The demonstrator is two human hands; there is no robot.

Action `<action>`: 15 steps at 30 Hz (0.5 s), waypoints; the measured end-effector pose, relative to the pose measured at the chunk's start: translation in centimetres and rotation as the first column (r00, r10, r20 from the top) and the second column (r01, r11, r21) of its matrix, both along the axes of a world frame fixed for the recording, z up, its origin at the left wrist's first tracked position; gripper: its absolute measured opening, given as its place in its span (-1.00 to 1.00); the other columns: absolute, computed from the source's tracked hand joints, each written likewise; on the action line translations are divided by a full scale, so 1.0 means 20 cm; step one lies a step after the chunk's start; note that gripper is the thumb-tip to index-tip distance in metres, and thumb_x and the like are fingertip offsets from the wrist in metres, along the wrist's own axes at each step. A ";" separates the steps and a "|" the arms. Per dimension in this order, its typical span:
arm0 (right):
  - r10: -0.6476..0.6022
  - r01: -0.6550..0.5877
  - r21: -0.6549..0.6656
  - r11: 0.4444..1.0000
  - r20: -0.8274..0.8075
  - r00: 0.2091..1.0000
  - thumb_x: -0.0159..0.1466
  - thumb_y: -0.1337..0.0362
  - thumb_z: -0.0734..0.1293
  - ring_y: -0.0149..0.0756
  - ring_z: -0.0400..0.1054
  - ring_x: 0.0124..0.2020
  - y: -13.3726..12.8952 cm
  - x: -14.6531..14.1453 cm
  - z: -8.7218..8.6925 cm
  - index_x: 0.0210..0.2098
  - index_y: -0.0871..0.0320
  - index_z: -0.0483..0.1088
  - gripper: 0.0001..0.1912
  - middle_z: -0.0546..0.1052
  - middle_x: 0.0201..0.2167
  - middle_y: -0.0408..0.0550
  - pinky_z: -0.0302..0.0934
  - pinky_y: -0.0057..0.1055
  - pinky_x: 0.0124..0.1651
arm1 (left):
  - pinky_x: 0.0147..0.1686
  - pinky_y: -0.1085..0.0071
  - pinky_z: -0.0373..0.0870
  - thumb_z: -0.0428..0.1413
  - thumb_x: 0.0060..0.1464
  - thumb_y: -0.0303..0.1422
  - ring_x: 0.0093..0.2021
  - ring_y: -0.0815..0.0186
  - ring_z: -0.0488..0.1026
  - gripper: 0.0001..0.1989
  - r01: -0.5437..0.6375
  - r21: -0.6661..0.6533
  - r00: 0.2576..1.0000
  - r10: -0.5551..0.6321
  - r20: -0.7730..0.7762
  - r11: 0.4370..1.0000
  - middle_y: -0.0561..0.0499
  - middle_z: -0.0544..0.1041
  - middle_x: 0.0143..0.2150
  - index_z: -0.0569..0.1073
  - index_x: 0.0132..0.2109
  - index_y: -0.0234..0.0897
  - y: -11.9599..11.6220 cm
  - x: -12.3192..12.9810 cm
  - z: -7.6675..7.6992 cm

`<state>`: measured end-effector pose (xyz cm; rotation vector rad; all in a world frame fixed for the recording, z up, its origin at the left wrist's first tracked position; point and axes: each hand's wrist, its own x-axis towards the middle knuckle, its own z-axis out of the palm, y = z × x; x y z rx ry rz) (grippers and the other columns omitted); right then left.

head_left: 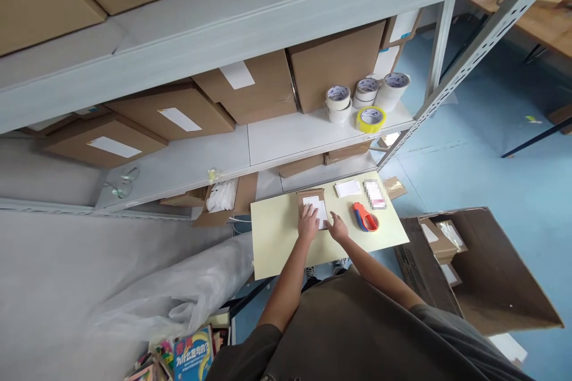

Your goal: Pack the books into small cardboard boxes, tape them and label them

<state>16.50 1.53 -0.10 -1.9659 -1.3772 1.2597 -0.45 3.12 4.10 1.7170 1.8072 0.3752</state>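
A small flat cardboard box lies on the pale yellow table, with a white paper label on its top. My left hand rests on the box and label, fingers spread and flat. Beside the box's right edge is my right hand, its fingers apart and pointing at the label's edge; whether it touches I cannot tell. To the right lies a red and blue tape dispenser. Behind it are a stack of white labels and a blurred-out item with a white face.
A grey metal shelf with cardboard boxes runs behind the table. White tape rolls and a yellow roll stand on it. A large open carton sits right, plastic wrap and books left.
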 end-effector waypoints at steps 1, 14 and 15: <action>0.004 -0.004 0.011 1.000 -0.048 0.999 0.28 0.05 0.41 0.05 0.46 0.20 -0.01 -0.01 -0.01 0.19 0.08 0.48 -0.48 0.56 0.19 0.19 0.27 -0.15 0.20 | 0.50 -0.05 -0.03 0.25 0.19 -0.30 0.57 -0.09 0.02 -0.50 0.040 -0.002 0.999 -0.040 -0.007 0.999 -0.19 0.32 0.48 0.52 0.27 -0.15 -0.01 0.01 -0.02; -0.079 0.110 0.214 0.971 -0.147 0.986 0.29 -0.02 0.33 -0.01 0.42 0.24 -0.10 -0.43 0.14 0.08 0.08 0.55 -0.52 0.58 0.17 0.14 0.31 -0.14 0.25 | 0.51 -0.06 -0.04 0.20 0.19 0.09 0.60 -0.08 -0.07 -0.16 -0.257 -0.097 0.920 0.274 0.280 0.962 -0.25 0.12 0.58 0.27 0.48 -0.19 -0.12 -0.54 -0.04; -0.106 0.129 0.207 0.970 -0.118 0.987 0.28 -0.02 0.34 0.00 0.41 0.24 -0.10 -0.47 0.14 0.06 0.10 0.55 -0.52 0.58 0.14 0.16 0.31 -0.14 0.24 | 0.49 -0.04 0.02 0.25 0.14 0.09 0.58 -0.08 0.01 -0.11 -0.307 -0.128 0.888 0.332 0.320 0.943 -0.27 0.16 0.56 0.26 0.49 -0.20 -0.15 -0.59 -0.04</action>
